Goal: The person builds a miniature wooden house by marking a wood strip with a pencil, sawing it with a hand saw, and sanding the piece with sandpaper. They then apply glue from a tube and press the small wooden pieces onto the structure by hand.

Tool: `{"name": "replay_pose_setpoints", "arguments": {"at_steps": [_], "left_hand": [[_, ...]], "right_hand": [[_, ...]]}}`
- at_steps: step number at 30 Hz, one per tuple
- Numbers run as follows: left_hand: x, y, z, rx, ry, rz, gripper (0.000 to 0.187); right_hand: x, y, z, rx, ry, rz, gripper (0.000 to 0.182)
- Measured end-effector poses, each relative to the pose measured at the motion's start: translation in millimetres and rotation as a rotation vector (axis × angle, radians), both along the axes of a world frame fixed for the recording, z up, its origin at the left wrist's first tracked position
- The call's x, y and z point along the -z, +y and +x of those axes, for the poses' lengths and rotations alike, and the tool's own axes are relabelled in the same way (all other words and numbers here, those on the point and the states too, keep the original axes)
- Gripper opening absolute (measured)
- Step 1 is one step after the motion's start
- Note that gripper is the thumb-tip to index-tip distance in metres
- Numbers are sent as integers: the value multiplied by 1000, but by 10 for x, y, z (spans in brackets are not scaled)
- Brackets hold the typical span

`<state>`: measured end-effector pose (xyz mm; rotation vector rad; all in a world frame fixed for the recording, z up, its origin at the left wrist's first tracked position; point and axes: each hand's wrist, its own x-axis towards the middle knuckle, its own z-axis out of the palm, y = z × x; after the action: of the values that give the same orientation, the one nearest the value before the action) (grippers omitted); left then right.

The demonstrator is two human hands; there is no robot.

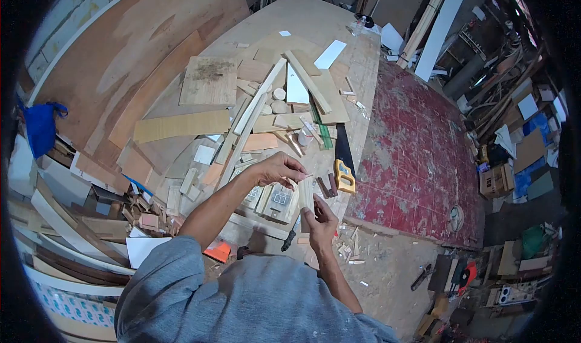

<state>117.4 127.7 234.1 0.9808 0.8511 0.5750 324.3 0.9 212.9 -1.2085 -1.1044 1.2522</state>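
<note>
My right hand (322, 220) is closed around the lower part of a pale wooden strip (306, 199), held roughly upright over the near edge of the workbench. At the strip's top end, my left hand (279, 168) pinches a small pale piece (307, 178) between thumb and fingers. Just below my left hand lies a small wooden model (279, 201) with a white window frame on its face. Two dark brown blocks (327, 186) rest right of the strip, beside a saw (345, 176) with a yellow handle and dark blade.
Long wooden strips (261, 98), a green ruler (321, 127), round wooden discs (279, 107) and plywood pieces (209, 80) cover the bench ahead. An orange object (218, 251) lies near my left side. Scrap wood is stacked at the left; a red floor (411, 155) lies right.
</note>
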Motion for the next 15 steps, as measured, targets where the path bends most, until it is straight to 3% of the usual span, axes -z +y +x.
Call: {"name": "replay_pose_setpoints", "arguments": {"at_steps": [15], "left_hand": [[146, -32, 27, -24, -10, 38, 28]], "right_hand": [[65, 7, 36, -10, 1, -37, 48]]}}
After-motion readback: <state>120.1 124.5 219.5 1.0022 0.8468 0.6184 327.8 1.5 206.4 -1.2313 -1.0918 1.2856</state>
